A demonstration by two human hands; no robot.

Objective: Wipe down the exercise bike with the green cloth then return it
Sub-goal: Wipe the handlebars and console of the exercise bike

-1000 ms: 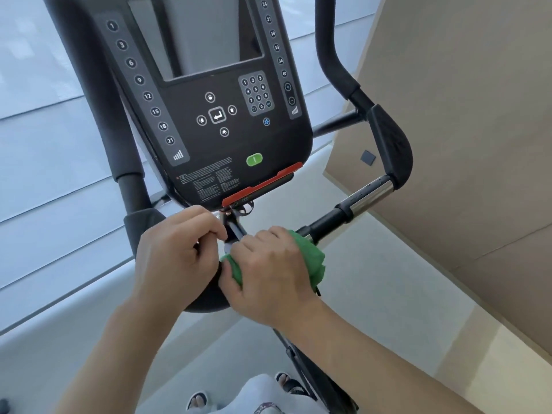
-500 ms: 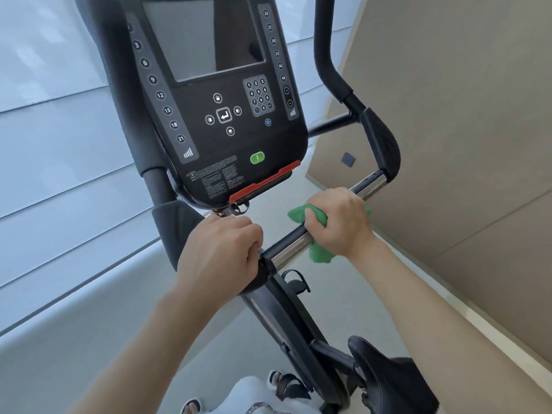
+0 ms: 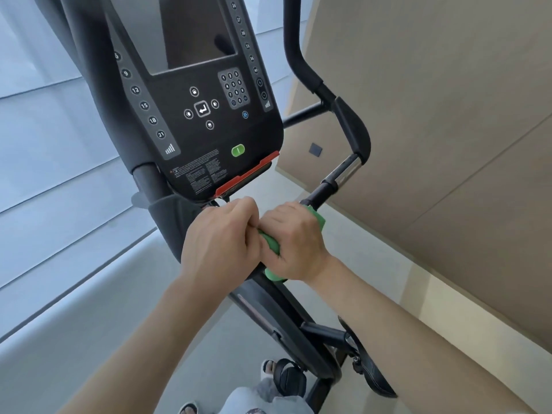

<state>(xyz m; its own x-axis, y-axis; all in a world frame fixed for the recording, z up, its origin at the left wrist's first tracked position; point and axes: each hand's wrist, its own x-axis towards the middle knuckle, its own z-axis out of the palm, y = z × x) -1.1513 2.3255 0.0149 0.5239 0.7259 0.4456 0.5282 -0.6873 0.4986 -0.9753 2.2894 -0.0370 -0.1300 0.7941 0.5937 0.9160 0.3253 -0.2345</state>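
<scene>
Gym corner (exercise bike (image 3: 191, 121) beside window blinds (image 3: 44, 138))

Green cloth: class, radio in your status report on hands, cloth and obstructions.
Right hand grips green cloth around handlebar. Left hand curled on the bar beside it, touching. Nothing blocking the bar's chrome section.

Console (image 3: 203, 121) close above handlebar (image 3: 343, 171)

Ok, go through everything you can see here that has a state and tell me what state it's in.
green cloth: wrapped round the handlebar, gripped by the right hand.
right hand: curled round cloth and bar.
left hand: curled on the bar beside the right hand.
handlebar: chrome section bare, uncovered.
console screen: dark, showing nothing.
pedal: no foot on it.
</scene>
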